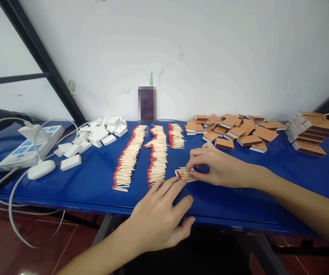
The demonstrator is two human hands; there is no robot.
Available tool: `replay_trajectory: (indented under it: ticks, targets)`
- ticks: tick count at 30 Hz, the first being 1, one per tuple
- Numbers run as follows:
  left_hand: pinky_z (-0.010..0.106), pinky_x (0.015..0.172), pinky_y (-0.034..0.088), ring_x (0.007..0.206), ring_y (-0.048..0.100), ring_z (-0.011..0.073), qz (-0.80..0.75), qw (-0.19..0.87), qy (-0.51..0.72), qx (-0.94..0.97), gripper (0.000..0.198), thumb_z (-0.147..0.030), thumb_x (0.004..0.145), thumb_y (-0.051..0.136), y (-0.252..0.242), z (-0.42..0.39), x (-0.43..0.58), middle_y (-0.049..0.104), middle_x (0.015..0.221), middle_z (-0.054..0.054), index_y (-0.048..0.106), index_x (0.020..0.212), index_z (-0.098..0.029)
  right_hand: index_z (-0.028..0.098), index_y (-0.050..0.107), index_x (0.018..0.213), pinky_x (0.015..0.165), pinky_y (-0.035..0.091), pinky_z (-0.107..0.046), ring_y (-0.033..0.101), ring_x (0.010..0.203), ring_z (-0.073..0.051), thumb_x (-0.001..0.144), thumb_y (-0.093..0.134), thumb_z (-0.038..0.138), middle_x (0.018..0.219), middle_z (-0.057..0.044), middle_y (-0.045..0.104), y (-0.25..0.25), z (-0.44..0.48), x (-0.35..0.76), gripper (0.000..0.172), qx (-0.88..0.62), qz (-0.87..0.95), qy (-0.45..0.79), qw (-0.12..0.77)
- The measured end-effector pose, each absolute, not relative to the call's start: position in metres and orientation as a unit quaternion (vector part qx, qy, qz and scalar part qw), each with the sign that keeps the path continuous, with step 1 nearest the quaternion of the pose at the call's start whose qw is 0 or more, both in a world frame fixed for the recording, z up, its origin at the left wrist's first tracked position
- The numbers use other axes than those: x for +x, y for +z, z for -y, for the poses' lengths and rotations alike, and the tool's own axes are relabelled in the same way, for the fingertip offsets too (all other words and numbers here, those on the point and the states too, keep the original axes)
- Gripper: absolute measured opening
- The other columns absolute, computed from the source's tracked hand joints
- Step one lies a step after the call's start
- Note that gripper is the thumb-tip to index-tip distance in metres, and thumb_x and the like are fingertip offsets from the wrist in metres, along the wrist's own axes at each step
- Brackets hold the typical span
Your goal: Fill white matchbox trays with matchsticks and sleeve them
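A small white matchbox tray lies on the blue table in front of me, with red-tipped matches in it. My right hand reaches over the tray from the right, thumb and fingers pinched on the matches inside. From below, my left hand rests its fingertips against the tray's near left side; its fingers are spread and it holds nothing. Left of the tray, loose matches are laid out in a long left row, a middle row and a shorter right row.
White trays are heaped at the back left, beside a power strip with white cables and a white plug piece. Orange-brown matchbox sleeves lie piled at the back right. Stacked matchboxes stand farther right. A blurred dark rectangle leans on the wall.
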State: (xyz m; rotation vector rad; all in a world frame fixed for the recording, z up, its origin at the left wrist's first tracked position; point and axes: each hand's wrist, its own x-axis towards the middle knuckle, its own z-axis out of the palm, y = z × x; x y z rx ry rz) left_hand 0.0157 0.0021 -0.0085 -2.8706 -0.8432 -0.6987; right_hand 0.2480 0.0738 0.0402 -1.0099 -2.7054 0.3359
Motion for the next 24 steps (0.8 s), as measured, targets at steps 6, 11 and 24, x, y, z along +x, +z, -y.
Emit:
replay_trajectory:
  ticks: [6,11,24]
  targets:
    - [0.048,0.106,0.046,0.132,0.049,0.0327,0.274,0.033,-0.239,-0.931,0.027,-0.029,0.093,0.053,-0.009,0.000,0.015,0.054,0.138,0.019,0.064,0.113,-0.014,0.020,0.058,0.083,0.075,0.037,-0.033,0.053,0.080,-0.017,0.092,0.056,0.032,0.087,-0.003,0.060,0.044,-0.072,0.250,0.015,-0.327,0.915,0.136,0.192]
    - [0.049,0.106,0.046,0.131,0.050,0.0330,0.275,0.034,-0.228,-0.933,0.029,-0.030,0.094,0.052,-0.009,0.001,0.015,0.055,0.136,0.019,0.063,0.115,-0.014,0.021,0.049,0.071,0.060,0.036,-0.027,0.047,0.063,-0.012,0.087,0.061,0.025,0.070,0.002,0.054,0.048,-0.064,0.248,0.021,-0.269,0.910,0.180,0.259]
    - [0.049,0.103,0.048,0.125,0.055,0.0316,0.273,0.040,-0.236,-0.932,0.027,-0.031,0.093,0.054,-0.010,-0.001,0.016,0.060,0.128,0.017,0.063,0.112,-0.014,0.021,0.064,0.091,0.080,0.044,-0.034,0.058,0.091,-0.021,0.084,0.064,0.030,0.092,-0.004,0.066,0.039,-0.074,0.252,0.012,-0.314,0.929,0.161,0.111]
